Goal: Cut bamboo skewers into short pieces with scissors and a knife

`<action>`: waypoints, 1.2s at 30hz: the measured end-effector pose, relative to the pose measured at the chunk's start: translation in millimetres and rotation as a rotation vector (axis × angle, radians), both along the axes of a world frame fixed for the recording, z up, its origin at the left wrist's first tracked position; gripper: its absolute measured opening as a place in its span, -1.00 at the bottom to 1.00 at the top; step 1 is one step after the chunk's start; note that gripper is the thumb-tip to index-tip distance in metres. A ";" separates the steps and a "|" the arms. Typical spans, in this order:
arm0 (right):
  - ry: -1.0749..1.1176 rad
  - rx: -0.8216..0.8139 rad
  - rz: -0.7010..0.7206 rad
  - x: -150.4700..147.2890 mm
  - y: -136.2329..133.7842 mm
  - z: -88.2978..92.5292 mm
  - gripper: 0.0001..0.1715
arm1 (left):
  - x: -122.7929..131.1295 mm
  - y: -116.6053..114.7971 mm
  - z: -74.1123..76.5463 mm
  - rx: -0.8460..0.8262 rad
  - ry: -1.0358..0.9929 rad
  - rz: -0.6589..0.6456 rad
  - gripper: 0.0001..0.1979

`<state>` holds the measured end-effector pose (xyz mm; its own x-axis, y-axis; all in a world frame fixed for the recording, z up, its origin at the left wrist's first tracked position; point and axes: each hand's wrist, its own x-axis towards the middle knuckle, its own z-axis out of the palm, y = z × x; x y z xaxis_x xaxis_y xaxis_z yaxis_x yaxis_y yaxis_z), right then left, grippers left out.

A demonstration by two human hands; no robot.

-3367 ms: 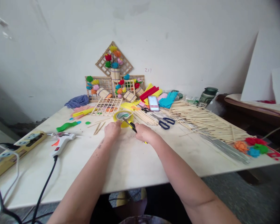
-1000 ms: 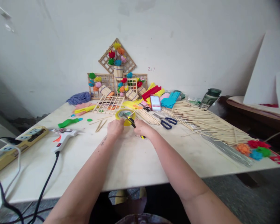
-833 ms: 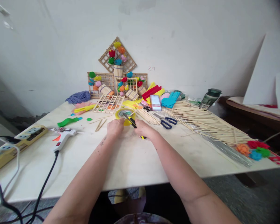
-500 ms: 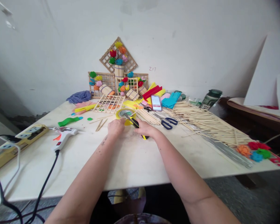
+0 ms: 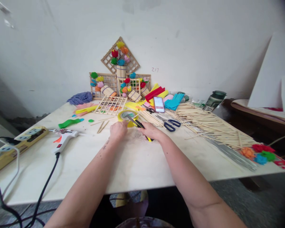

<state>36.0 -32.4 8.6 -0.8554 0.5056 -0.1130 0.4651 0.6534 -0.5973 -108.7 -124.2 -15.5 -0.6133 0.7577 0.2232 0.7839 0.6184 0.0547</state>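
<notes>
My right hand (image 5: 149,130) is wrapped round a black-and-yellow utility knife (image 5: 140,124). Its silver blade points up and to the left, over a roll of yellow tape (image 5: 120,116) lying on the table. Just left of the knife, my left hand (image 5: 118,129) is closed in a fist at the near edge of the roll. What its fingers hold, if anything, is hidden from this side. The blade tip comes close to the left fingers; I cannot tell whether they touch.
At left lie a glue gun (image 5: 66,139) and a power strip (image 5: 21,142) with cords. Scissors (image 5: 172,124), a phone (image 5: 159,104) and many wooden sticks (image 5: 204,120) spread rightward. Stick lattices with paper flowers (image 5: 120,57) stand against the wall. A bottle (image 5: 215,99) leans at right.
My right hand and the knife have shifted slightly to the right, with the knife a little more slanted. My left hand stays almost in place.
</notes>
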 end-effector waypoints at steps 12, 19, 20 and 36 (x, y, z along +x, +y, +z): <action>0.030 -0.073 -0.040 4.6 -3.0 9.6 -0.57 | 5.3 -4.7 10.9 0.036 -0.011 0.078 -0.57; 0.042 -0.041 -0.050 2.7 1.0 1.1 -0.53 | 0.6 -4.4 8.8 0.059 0.020 0.061 -0.57; 0.039 -0.033 -0.046 2.1 0.7 0.5 -0.53 | -0.1 -4.2 8.3 0.056 0.019 0.055 -0.56; -0.100 0.268 -0.092 -6.5 -18.6 9.0 -0.63 | -13.6 2.7 -0.7 0.031 -0.060 0.031 -0.56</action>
